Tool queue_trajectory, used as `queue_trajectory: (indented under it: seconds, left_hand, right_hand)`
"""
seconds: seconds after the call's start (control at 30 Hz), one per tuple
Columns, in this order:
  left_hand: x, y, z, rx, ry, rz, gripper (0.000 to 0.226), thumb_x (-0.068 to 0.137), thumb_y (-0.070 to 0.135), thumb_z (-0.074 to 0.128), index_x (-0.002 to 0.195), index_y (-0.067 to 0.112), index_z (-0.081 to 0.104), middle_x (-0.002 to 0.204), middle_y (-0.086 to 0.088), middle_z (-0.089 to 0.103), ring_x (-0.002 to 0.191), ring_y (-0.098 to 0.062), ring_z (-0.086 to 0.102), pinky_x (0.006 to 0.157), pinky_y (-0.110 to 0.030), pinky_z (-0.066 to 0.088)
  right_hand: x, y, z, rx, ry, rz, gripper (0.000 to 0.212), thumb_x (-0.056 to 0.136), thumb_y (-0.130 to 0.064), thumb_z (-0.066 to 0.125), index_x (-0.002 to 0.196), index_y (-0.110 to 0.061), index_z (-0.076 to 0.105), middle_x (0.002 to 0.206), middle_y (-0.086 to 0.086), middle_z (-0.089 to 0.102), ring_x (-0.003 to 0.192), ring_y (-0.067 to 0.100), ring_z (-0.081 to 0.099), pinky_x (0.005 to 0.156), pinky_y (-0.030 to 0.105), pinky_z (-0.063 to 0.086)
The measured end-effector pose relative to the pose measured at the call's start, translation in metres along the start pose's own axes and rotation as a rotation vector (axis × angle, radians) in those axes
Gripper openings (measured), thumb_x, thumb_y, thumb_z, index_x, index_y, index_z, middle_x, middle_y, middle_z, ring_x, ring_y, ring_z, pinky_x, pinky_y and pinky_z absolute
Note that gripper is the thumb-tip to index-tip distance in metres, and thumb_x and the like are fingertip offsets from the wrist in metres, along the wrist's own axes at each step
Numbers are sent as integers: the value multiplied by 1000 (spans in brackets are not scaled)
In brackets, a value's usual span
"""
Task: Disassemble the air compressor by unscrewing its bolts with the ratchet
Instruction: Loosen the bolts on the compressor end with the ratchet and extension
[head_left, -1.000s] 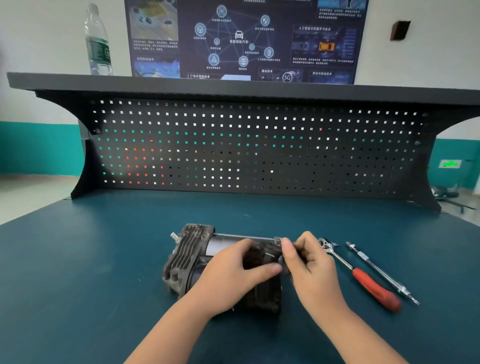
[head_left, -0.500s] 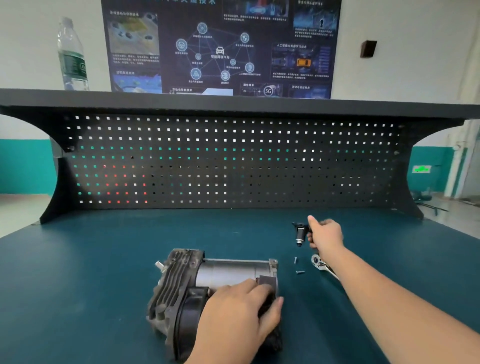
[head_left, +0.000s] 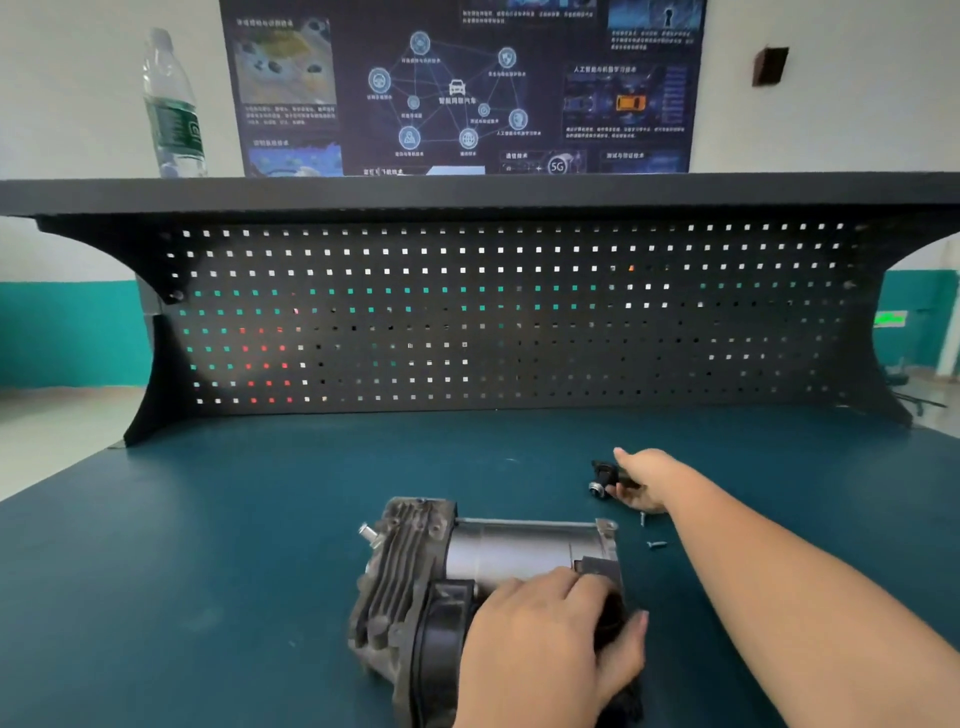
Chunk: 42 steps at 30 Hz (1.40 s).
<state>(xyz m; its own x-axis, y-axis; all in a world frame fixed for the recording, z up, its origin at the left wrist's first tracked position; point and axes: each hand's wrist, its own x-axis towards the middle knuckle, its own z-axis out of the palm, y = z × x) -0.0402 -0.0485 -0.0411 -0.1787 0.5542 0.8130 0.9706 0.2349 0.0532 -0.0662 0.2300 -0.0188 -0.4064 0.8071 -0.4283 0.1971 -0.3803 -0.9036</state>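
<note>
the left hand (head_left: 550, 639) grips the compressor (head_left: 467, 577) at the bench's near edge. the right hand (head_left: 641, 480) pinches a small black part (head_left: 602, 478); the loose screws (head_left: 655, 544) beside it could roll away if bumped.

Readable text on the wall poster only

The dark poster (head_left: 462, 88), far beyond the fingertips of both hands and above the bench shelf, carries a round badge reading "5G" (head_left: 557, 166) near its lower edge. The rest of its lettering is in small Chinese characters, too blurred to read. The green label on the water bottle (head_left: 174, 109), far left of the fingers, is illegible.
</note>
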Motion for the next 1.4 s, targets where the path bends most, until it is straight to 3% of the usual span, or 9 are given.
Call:
queue_trajectory:
  seconds: [0.23, 0.43, 0.5, 0.57, 0.67, 0.8, 1.0, 1.17, 1.4]
  left_hand:
    - [-3, 5, -12, 4, -67, -33, 32, 76, 55, 44, 65, 30, 62, 54, 14, 55, 45, -6, 51, 45, -18, 37]
    - [-4, 7, -22, -102, -218, -111, 45, 83, 62, 35, 86, 27, 64, 76, 10, 65, 71, -10, 60, 65, -25, 46]
    - [-4, 3, -27, -272, -171, -173, 49, 86, 60, 30, 93, 26, 64, 87, 9, 67, 83, -9, 58, 75, -24, 43]
    - [-2, -10, -36, -370, 41, -306, 41, 90, 45, 33, 87, 21, 66, 83, 6, 68, 78, -7, 54, 71, -20, 37]
    - [-2, -47, -45, -215, 175, -564, 22, 92, 29, 46, 86, 22, 66, 83, 6, 67, 82, -15, 54, 71, -27, 36]
    - [-12, -62, -29, 89, -215, -625, 23, 90, 39, 49, 90, 21, 64, 106, 0, 60, 106, -25, 45, 86, -38, 35]
    - [-15, -63, -25, 19, -145, -607, 35, 96, 37, 38, 95, 23, 70, 115, 6, 58, 113, -21, 42, 92, -40, 29]
    - [-12, -69, -27, -53, -266, -623, 40, 98, 40, 30, 119, 29, 63, 134, 19, 49, 126, -11, 33, 101, -37, 23]
    - [-5, -77, -32, -138, -415, -663, 8, 76, 53, 60, 71, 48, 56, 132, 25, 45, 126, -12, 31, 98, -36, 22]
  right_hand:
    - [-69, -9, -18, -378, 11, -266, 19, 96, -26, 49, 105, -11, 41, 72, 14, 55, 49, 22, 56, 34, 15, 32]
    - [-155, 56, -35, -374, -114, -724, 12, 89, -31, 63, 97, -23, 61, 89, -2, 66, 75, 3, 59, 67, 21, 45]
    - [-163, 78, -42, -325, -134, -737, 12, 90, -26, 63, 100, -21, 61, 96, -4, 64, 79, -6, 57, 69, 13, 43]
    - [-160, 88, -52, -273, -87, -744, 12, 91, -22, 62, 102, -19, 59, 100, -3, 62, 87, -1, 57, 72, 11, 41]
    - [-144, 84, -77, -238, 157, -816, 12, 90, -15, 63, 100, -16, 58, 97, 2, 62, 93, 16, 59, 78, 19, 43]
    - [-114, 80, -121, -550, 497, -687, 11, 87, -20, 59, 97, -16, 60, 102, 9, 63, 97, 32, 58, 84, 38, 47]
    - [-101, 87, -123, -1040, 495, -432, 22, 87, -38, 56, 101, -22, 54, 103, 4, 59, 97, 28, 55, 73, 32, 47]
    - [-98, 89, -115, -1228, 579, -372, 5, 89, -24, 50, 91, -20, 52, 105, 2, 60, 91, 24, 50, 68, 30, 41]
    - [-101, 90, -113, -1236, 602, -381, 12, 90, -24, 49, 97, -19, 57, 102, 3, 60, 91, 24, 49, 67, 31, 41]
